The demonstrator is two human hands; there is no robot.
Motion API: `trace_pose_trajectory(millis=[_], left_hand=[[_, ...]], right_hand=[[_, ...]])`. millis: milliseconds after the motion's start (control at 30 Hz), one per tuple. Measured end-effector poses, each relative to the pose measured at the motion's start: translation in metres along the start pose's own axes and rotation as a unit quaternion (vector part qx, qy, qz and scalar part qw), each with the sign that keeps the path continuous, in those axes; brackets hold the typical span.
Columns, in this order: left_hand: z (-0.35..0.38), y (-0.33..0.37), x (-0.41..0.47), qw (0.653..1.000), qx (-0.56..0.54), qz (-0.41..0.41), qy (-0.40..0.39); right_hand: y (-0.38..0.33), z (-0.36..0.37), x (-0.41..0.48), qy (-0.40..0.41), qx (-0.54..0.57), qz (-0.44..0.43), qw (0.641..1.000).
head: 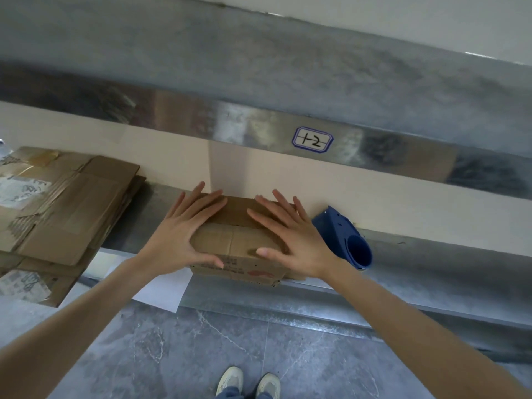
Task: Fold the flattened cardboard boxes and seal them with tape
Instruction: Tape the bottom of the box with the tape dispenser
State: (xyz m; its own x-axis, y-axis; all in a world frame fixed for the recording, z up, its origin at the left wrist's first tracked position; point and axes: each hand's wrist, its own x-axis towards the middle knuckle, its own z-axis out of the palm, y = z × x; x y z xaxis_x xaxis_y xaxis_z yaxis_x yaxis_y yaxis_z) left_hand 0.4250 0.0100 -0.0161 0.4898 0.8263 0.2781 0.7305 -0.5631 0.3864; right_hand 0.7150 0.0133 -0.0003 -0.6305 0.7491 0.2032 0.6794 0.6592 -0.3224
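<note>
The left hand (184, 234) and right hand (290, 237) lay flat with fingers spread, pressing the top flaps of a cardboard box (236, 249) on a metal bench (431, 254). A blue tape dispenser (342, 237) sat just right of it, and flattened boxes (63, 208) were stacked to the left.

Soft even daylight, wide-angle edge warp

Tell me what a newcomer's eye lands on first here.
Two spread hands, the left hand and the right hand, press flat on the top flaps of a cardboard box at the centre. A blue tape dispenser lies right of it, and a stack of flattened boxes sits at the left.
</note>
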Motion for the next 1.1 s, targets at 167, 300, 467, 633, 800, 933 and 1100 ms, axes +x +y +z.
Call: trace_pose_trajectory(millis=[167, 300, 467, 633, 800, 933, 1100], left_hand=[[0.004, -0.005, 0.001, 0.998, 0.041, 0.047, -0.008], [0.002, -0.005, 0.004, 0.999, 0.02, 0.02, -0.02], [-0.001, -0.004, 0.007, 1.0, -0.003, 0.014, -0.015], [-0.003, -0.001, 0.005, 1.0, -0.011, 0.005, -0.027], [-0.002, -0.001, 0.0, 0.997, 0.042, 0.032, -0.051], [-0.005, -0.005, 0.0, 0.996, 0.037, 0.036, -0.067], [-0.007, -0.002, -0.003, 0.994, 0.053, 0.049, -0.086]], right_hand=[[0.006, 0.001, 0.003, -0.031, -0.015, -0.061, 0.998], [0.012, 0.004, 0.007, -0.031, -0.036, -0.073, 0.996], [0.011, 0.007, 0.009, -0.008, -0.017, -0.064, 0.998], [0.009, 0.001, 0.009, -0.038, -0.025, -0.061, 0.997], [0.01, -0.002, 0.008, -0.095, -0.052, -0.048, 0.993], [0.01, -0.003, 0.01, -0.095, -0.052, -0.046, 0.993], [0.011, -0.003, 0.007, -0.094, -0.059, -0.056, 0.992]])
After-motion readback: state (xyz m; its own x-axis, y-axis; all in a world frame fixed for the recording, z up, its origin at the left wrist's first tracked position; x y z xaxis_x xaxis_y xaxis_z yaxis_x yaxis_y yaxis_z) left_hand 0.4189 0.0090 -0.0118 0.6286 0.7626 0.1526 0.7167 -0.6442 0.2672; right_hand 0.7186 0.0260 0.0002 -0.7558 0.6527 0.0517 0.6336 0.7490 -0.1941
